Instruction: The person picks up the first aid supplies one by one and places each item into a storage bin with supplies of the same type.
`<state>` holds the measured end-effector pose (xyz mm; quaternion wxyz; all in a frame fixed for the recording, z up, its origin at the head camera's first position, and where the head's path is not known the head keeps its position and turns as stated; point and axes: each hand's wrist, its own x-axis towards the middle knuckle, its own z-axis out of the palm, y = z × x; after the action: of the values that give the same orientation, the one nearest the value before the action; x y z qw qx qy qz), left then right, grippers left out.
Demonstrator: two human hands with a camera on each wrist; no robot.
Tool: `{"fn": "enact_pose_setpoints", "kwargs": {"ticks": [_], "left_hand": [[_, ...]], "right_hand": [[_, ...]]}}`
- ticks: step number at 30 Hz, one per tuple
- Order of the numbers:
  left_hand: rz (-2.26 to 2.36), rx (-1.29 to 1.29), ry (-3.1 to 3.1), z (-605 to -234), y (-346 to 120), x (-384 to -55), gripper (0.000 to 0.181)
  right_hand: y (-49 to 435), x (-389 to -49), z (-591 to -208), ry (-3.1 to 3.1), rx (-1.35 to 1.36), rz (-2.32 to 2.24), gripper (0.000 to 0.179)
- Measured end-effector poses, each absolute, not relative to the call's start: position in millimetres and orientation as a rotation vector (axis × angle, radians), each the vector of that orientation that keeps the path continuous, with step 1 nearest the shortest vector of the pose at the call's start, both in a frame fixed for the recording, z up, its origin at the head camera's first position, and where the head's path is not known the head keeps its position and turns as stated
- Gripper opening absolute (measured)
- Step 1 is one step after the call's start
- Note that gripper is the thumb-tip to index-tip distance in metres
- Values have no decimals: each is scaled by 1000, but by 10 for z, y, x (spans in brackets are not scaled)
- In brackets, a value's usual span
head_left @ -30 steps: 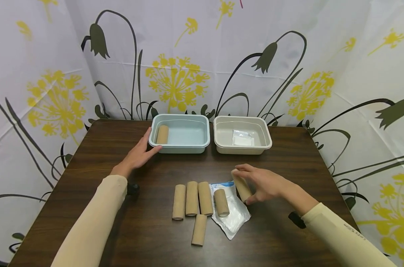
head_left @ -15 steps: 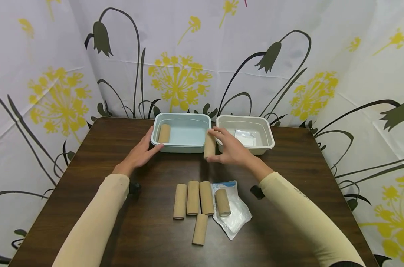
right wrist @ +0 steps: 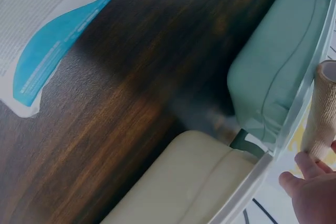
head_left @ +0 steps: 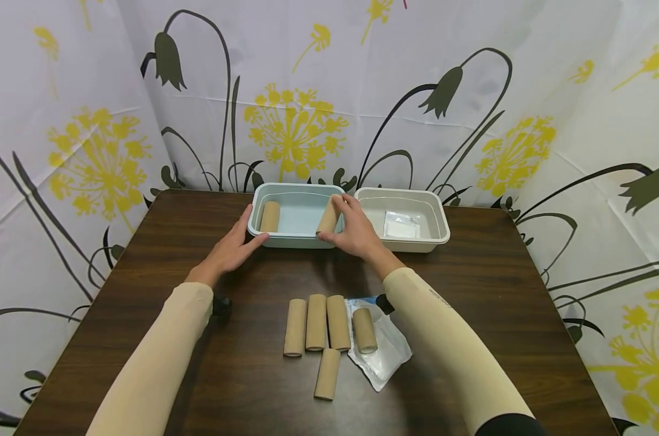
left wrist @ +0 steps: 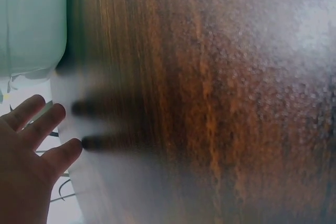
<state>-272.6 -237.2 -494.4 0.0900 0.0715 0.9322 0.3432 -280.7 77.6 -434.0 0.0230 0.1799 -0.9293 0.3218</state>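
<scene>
My right hand [head_left: 356, 229] pinches a cardboard tube [head_left: 329, 216] by its two ends, tilted over the right part of the light blue bin [head_left: 296, 242]. The right wrist view shows the same tube [right wrist: 321, 111] above the bin's rim. With fingers straight, my left hand [head_left: 232, 245] rests at the blue bin's left end, thumb along the front rim. One cardboard tube [head_left: 270, 217] lies inside that bin at its left. On the table several more tubes [head_left: 316, 322] lie in a row, with a shorter tube [head_left: 327, 374] in front.
A beige bin [head_left: 416, 245] stands right of the blue one and holds a small clear packet [head_left: 402, 224]. Nearer me, a silver-white pouch [head_left: 386, 351] lies flat with a short tube [head_left: 364, 330] on top. A flowered curtain [head_left: 296, 54] hangs behind the table [head_left: 242, 375].
My right hand has carried the tube from beside the pouch up and leftward to over the blue bin. The left hand has stayed at that bin's end.
</scene>
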Motion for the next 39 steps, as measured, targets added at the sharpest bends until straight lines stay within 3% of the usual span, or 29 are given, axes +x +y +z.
{"fn": "enact_pose_setpoints", "kwargs": {"ticks": [16, 25, 39], "left_hand": [[1050, 238, 2766, -4952, -2359, -2695, 90], [1055, 242, 2766, -4954, -2358, -2704, 89], [1079, 298, 2784, -4971, -2373, -2712, 88]], "right_hand": [[806, -2925, -4357, -2835, 577, 1008, 88], [822, -2858, -4420, -2936, 729, 858, 42], [975, -2518, -4356, -2836, 945, 905, 34]]}}
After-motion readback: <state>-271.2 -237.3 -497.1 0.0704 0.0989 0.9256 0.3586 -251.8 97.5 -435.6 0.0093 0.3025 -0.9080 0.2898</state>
